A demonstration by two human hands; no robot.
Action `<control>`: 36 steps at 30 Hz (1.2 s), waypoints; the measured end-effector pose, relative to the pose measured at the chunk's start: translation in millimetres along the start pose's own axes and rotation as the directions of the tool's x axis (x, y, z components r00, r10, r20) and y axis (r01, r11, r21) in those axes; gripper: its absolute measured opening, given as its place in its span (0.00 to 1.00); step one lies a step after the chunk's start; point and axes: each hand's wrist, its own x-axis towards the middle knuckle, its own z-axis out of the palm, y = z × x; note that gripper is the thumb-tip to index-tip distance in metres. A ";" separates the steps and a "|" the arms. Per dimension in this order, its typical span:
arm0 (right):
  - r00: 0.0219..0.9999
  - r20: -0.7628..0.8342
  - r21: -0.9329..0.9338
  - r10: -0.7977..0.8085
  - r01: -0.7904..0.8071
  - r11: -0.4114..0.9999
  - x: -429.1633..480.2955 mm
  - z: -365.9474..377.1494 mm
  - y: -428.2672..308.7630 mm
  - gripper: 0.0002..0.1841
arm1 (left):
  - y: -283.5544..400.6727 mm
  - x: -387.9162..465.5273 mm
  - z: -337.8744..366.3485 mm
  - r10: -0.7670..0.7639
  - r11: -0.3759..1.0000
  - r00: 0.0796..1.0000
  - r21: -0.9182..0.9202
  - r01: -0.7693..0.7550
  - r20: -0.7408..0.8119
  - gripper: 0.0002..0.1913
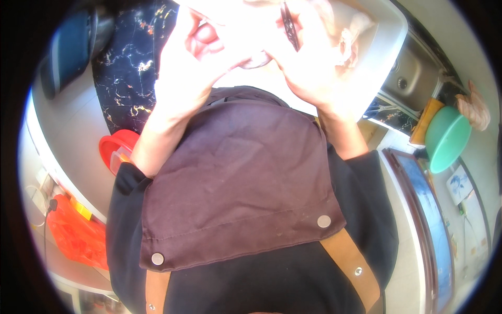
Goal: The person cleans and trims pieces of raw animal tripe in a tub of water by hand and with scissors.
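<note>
Glare washes out much of the work area at the top. My right hand (310, 70) has its fingers curled around a slim dark patterned handle (289, 26); the far end of that tool is lost in the light. Opposite it, my left hand (180, 74) has bent fingers and its thumb stretched towards a pale rounded piece (257, 61) between the hands. Whether the left hand grips that piece is too overexposed to tell. Beneath both hands is a large white tub (392, 59). Pale pinkish pieces (347, 49) lie inside it, right of my right hand.
Right of the tub are a steel sink (417, 64), scissors (378, 110) and a green basin (449, 135). To the left stand a dark marble-patterned counter (125, 66), a red basin (113, 143) and a red plastic bag (78, 235). My brown apron (243, 168) fills the middle.
</note>
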 end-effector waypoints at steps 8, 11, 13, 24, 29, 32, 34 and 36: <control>0.943 0.130 0.478 0.305 -0.329 0.814 -1.9 -9.8 3.6 0.13 | 3.1 4.6 -0.4 -0.115 0.977 0.993 -0.177 0.117 0.020 0.29; 0.968 0.104 0.319 0.231 -0.252 0.914 2.1 -8.7 -3.3 0.17 | -3.9 2.1 -5.7 -0.087 0.972 0.996 -0.219 0.088 0.013 0.28; 0.993 0.104 0.065 -0.063 0.057 0.996 5.0 -7.1 2.5 0.20 | -8.3 3.4 -11.4 -0.062 0.962 0.995 -0.262 0.079 0.073 0.27; 0.984 0.107 -0.039 -0.141 0.146 0.988 -4.3 -8.0 13.5 0.26 | -6.0 4.5 -9.2 -0.070 0.961 0.990 -0.257 0.100 0.123 0.36; 0.994 0.068 0.028 -0.085 0.083 0.996 -5.3 -3.9 6.0 0.27 | -6.5 0.2 -12.7 -0.068 0.984 0.993 -0.159 0.083 0.101 0.37; 0.993 0.042 0.023 -0.109 0.108 0.994 -4.4 -2.3 4.2 0.26 | -6.5 1.2 -9.4 -0.059 0.978 0.995 -0.193 0.074 0.082 0.37; 0.994 0.084 -0.011 -0.076 0.078 0.997 -4.9 -7.4 1.2 0.26 | -8.1 2.0 -13.7 -0.054 0.979 0.992 -0.191 0.075 0.114 0.38; 0.991 0.114 -0.040 -0.069 0.074 0.996 -3.9 -10.0 1.0 0.26 | -7.6 1.4 -12.0 -0.048 0.981 0.994 -0.183 0.066 0.102 0.38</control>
